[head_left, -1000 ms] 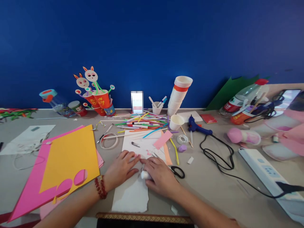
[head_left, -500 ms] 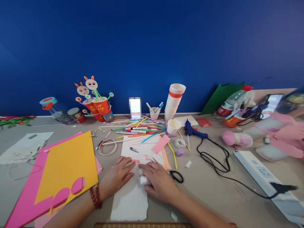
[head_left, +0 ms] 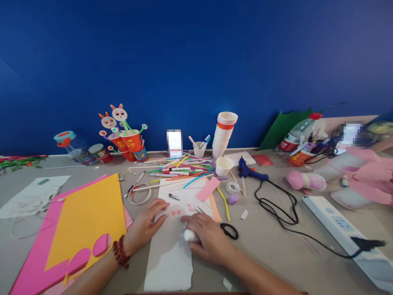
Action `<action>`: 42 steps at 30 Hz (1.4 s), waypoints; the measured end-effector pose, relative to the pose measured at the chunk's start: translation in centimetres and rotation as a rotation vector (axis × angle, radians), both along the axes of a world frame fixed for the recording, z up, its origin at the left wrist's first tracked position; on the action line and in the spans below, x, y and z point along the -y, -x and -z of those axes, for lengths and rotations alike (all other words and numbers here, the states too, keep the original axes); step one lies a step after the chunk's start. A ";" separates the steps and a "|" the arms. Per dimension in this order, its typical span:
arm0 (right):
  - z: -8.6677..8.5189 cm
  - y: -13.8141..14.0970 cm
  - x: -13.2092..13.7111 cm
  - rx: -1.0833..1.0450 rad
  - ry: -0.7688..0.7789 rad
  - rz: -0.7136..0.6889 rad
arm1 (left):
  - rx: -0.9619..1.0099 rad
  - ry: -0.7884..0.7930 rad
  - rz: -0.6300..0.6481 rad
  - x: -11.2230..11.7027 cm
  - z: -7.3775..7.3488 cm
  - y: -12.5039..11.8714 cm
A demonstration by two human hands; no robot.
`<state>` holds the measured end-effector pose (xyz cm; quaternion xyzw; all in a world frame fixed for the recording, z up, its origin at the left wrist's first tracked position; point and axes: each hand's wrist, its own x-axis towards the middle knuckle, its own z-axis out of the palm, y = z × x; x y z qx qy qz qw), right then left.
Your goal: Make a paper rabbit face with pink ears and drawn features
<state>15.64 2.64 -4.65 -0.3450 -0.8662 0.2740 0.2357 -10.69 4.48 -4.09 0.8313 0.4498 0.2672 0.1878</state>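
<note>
My left hand (head_left: 144, 223) lies on a white sheet of paper (head_left: 172, 254), fingertips at the edge of a small white paper disc with two pink dots (head_left: 176, 212). My right hand (head_left: 207, 237) is curled around a small white tube, perhaps a glue stick (head_left: 189, 235), with its index finger touching the disc from the right. A red bead bracelet (head_left: 119, 252) circles my left wrist. Black-handled scissors (head_left: 230, 231) lie just right of my right hand.
Orange and pink card sheets (head_left: 82, 221) lie at left with oval cut-outs. Coloured straws and pens (head_left: 181, 166), a tape ring (head_left: 140, 194), stacked paper cups (head_left: 224, 133), bunny cups (head_left: 129, 137), a blue glue gun (head_left: 250, 172) with cable and a power strip (head_left: 344, 229) surround the paper.
My left hand has drawn back to the left, uncovering the disc with two pink dots. My right hand has barely moved. The camera has tilted slightly.
</note>
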 end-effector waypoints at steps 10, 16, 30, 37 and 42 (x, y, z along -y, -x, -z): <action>-1.6 -4.7 -1.2 -0.911 -0.172 0.622 | 0.090 0.027 0.100 -0.5 -2.9 -3.9; -3.9 -6.8 -3.0 -1.148 -0.446 0.887 | -0.077 -0.121 0.305 -2.9 -4.4 -11.3; -2.2 -8.6 -4.7 -0.766 -0.105 0.951 | 0.167 0.216 0.364 -10.0 -2.3 -20.3; -2.0 -6.3 -3.8 -0.310 0.022 0.594 | 0.697 0.651 0.368 -7.5 -5.4 -14.8; -2.0 -5.3 -3.3 -0.166 0.082 0.520 | 0.903 0.829 0.360 -6.0 -5.3 -13.6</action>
